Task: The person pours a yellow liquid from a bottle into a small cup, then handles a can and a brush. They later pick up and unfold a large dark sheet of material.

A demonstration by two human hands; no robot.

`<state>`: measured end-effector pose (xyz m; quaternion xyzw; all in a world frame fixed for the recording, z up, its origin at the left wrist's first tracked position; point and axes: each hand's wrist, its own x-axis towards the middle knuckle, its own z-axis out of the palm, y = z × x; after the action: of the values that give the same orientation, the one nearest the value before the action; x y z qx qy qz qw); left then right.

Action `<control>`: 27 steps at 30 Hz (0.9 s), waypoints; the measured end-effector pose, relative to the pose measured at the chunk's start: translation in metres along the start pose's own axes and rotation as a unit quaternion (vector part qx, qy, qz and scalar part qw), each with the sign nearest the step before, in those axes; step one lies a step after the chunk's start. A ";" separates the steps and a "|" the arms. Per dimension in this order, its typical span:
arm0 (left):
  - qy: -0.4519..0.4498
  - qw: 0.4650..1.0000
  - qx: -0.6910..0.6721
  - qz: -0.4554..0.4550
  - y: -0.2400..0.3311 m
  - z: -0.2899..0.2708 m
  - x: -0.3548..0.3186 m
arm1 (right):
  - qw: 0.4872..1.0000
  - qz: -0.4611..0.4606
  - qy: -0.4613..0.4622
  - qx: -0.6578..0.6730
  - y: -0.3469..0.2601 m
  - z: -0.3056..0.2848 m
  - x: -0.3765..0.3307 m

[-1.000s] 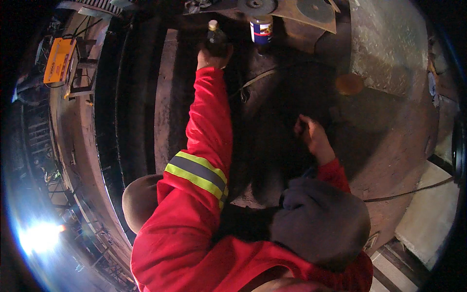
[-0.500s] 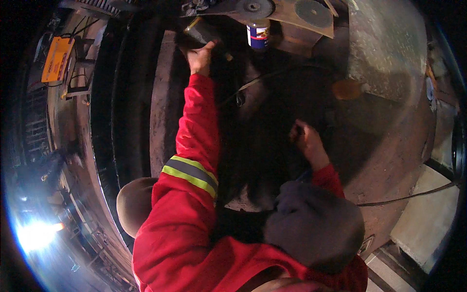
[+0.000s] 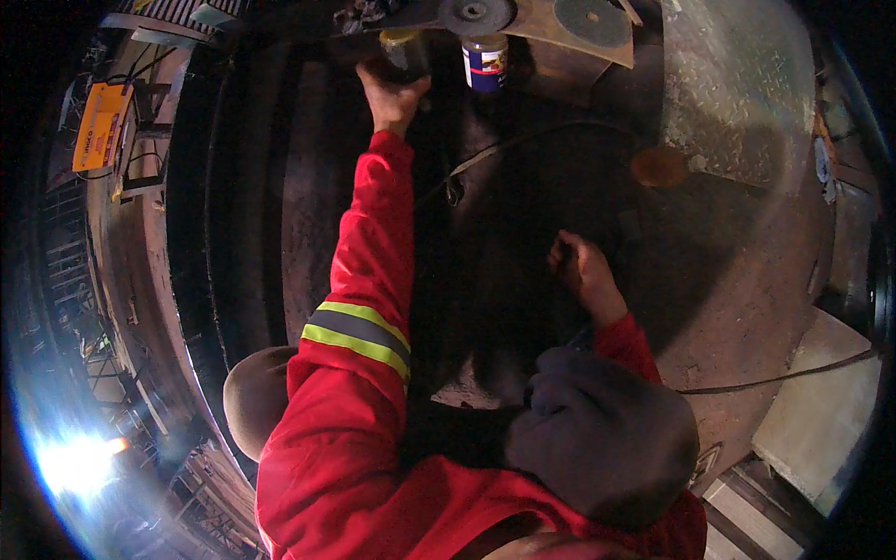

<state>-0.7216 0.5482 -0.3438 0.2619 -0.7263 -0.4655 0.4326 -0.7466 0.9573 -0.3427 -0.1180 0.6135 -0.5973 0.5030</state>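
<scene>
My left hand (image 3: 392,98) reaches far forward, its fingers wrapped round a dark jar (image 3: 403,58) with a yellowish rim. That jar is upright and close to the left of a second jar (image 3: 485,63) with a blue, white and red label. Nearer to me, my right hand (image 3: 588,275) hovers over dark ground with its fingers curled in. Shadow hides whatever those fingers may hold. Both arms wear red sleeves, the left one with a yellow and grey band.
Two round abrasive discs, a dark one (image 3: 477,14) and a grey one (image 3: 593,21), lie on a board at the back. A rusty brown disc (image 3: 659,167) rests beside a metal sheet (image 3: 737,93). Cables cross the ground. An orange machine (image 3: 103,126) stands left; bright light glares lower left.
The jar in my left hand has gone from tilted to upright and shifted slightly right, nearer the labelled jar. My right hand has barely moved.
</scene>
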 end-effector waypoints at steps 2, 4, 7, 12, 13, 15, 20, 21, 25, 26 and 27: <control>-0.009 1.000 -0.007 -0.012 0.016 0.007 0.001 | 0.985 0.111 0.022 0.131 -0.004 0.001 0.001; -0.019 0.998 -0.023 -0.057 0.026 0.007 0.001 | 0.984 0.099 0.022 0.144 -0.002 0.004 0.001; -0.017 0.999 -0.002 -0.027 0.021 0.009 0.005 | 0.996 0.040 0.024 0.080 -0.003 0.008 0.000; -0.022 0.994 0.103 -0.009 0.005 0.001 0.010 | 0.967 0.149 0.031 0.202 -0.017 0.015 0.002; -0.018 0.993 0.115 0.027 0.002 0.001 0.012 | 0.977 0.132 0.031 0.167 -0.021 0.017 0.000; -0.019 0.991 0.127 0.043 -0.003 -0.001 0.013 | 0.973 0.141 0.042 0.178 -0.021 0.018 0.000; -0.040 0.996 0.019 -0.075 0.031 0.011 0.007 | 0.935 0.180 0.072 0.297 -0.017 0.012 0.004; -0.035 0.996 -0.013 -0.077 0.032 0.010 0.006 | 0.933 0.178 0.079 0.301 -0.018 0.012 0.004; 0.026 0.995 -0.064 -0.067 0.022 0.001 -0.006 | 0.928 0.187 0.097 0.307 -0.016 0.016 0.006; 0.020 0.994 -0.078 -0.067 0.021 -0.001 -0.011 | 0.927 0.193 0.099 0.306 -0.014 0.017 0.008; 0.014 0.993 -0.093 -0.066 0.021 -0.004 -0.018 | 0.930 0.190 0.092 0.300 -0.012 0.018 0.008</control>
<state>-0.7087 0.5692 -0.3308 0.2745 -0.6552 -0.5548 0.4332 -0.7429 0.9370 -0.3324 0.2129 0.4602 -0.6549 0.5603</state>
